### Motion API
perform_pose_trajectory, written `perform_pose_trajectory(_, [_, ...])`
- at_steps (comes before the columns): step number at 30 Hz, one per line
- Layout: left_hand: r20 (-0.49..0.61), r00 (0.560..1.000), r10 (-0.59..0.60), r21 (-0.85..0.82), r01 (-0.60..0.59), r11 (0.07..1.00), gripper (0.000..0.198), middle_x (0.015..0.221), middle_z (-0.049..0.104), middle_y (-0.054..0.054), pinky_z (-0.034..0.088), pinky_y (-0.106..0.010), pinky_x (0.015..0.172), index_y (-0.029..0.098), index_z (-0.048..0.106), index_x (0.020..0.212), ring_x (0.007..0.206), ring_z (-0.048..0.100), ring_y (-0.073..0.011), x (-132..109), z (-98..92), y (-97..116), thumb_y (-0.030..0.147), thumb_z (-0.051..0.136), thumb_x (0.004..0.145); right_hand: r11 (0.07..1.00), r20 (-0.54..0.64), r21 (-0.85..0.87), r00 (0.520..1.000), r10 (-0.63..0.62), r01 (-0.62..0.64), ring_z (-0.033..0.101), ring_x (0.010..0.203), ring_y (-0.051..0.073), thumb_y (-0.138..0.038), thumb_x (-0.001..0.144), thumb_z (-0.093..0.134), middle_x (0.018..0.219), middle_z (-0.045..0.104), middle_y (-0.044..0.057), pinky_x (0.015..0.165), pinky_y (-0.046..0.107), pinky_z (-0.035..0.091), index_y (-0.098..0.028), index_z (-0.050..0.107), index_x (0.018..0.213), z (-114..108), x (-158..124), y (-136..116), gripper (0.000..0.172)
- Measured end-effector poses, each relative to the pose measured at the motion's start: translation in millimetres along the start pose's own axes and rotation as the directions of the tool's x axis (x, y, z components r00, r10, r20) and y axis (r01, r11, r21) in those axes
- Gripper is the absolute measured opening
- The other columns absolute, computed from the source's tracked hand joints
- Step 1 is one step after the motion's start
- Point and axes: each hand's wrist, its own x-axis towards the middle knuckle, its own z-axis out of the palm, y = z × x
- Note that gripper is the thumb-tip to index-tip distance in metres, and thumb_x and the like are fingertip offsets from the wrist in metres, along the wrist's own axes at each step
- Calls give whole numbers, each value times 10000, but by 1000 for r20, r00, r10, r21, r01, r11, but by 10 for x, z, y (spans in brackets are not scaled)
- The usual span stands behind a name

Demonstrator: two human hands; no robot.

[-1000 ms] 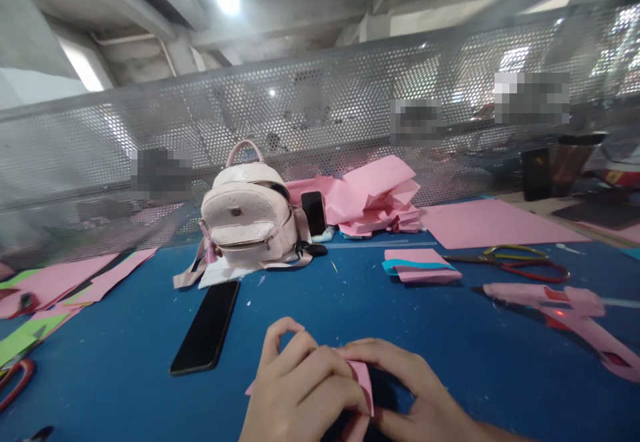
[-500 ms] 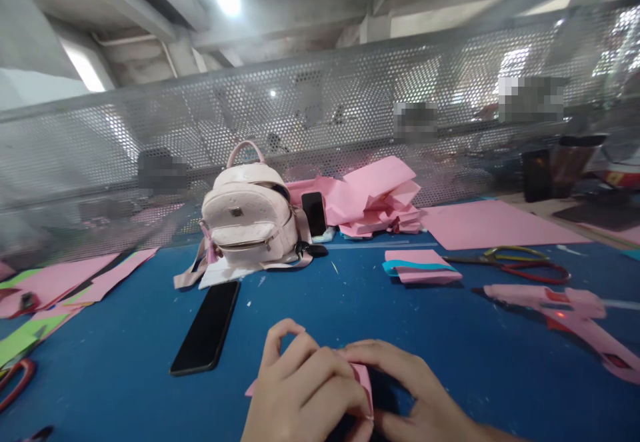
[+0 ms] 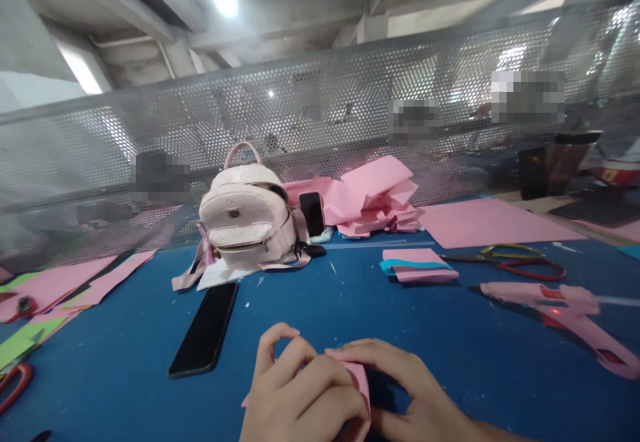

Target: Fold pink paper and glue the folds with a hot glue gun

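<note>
My left hand (image 3: 305,392) is curled over a small folded piece of pink paper (image 3: 361,383) at the bottom centre, its fingers wrapped round it. From the right, my right hand (image 3: 407,385) holds the same paper, with the index finger along its top edge and the thumb low at its side. Much of the paper is hidden under my fingers. Beyond my hands lies a folded pink piece with a blue band (image 3: 420,265). A pink glue gun (image 3: 555,302) with a small red light rests on its side at the right.
A black phone (image 3: 205,329) lies left of my hands, below a pale backpack (image 3: 250,215). Crumpled pink paper (image 3: 375,195) stands against a perforated metal screen (image 3: 330,95). Scissors (image 3: 530,262) lie back right; red-handled scissors (image 3: 17,385) and coloured sheets (image 3: 65,282) are at left.
The view has shifted slightly. My right index finger has moved a little further left over the top of the pink paper; both hands still hold it.
</note>
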Motion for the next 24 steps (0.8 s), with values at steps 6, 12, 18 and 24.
perform_pose_trajectory(6, [-50, 998, 40, -3, -40, 999, 105, 761, 739, 73, 311, -399, 944, 248, 657, 774, 662, 573, -143, 28, 3, -89, 267, 689, 871, 997, -56, -33, 996, -71, 70, 665, 1098, 212, -259, 848, 736, 1203, 702, 35, 966, 330, 526, -331, 603, 1272, -45, 23, -3, 450])
perform_pose_trajectory(12, [18, 992, -128, -48, 129, 991, 84, 839, 724, 29, 284, -416, 996, 244, 648, 891, 820, 647, -181, 74, -50, -309, 270, 701, 832, 958, -122, -162, 959, -257, 236, 647, 1153, 226, -219, 872, 706, 1230, 700, 47, 984, 350, 516, -316, 564, 1303, -209, 93, 42, 464])
perform_pose_trajectory(18, [168, 974, -149, -138, 173, 975, 123, 867, 753, 45, 280, -459, 1019, 281, 692, 842, 815, 646, -181, 24, -27, -381, 166, 650, 832, 944, -96, -229, 959, -265, 238, 647, 1164, 226, -254, 882, 705, 1261, 692, 47, 992, 350, 510, -323, 549, 1326, -228, 98, 96, 476])
perform_pose_trajectory(24, [116, 982, -148, -177, 167, 970, 217, 742, 745, 90, 270, -480, 1017, 288, 689, 714, 740, 652, -159, 33, -17, -387, 153, 626, 872, 964, -111, -211, 976, -186, 160, 647, 1163, 239, -352, 903, 694, 1271, 688, 55, 996, 386, 511, -335, 567, 1319, -216, 124, 122, 435])
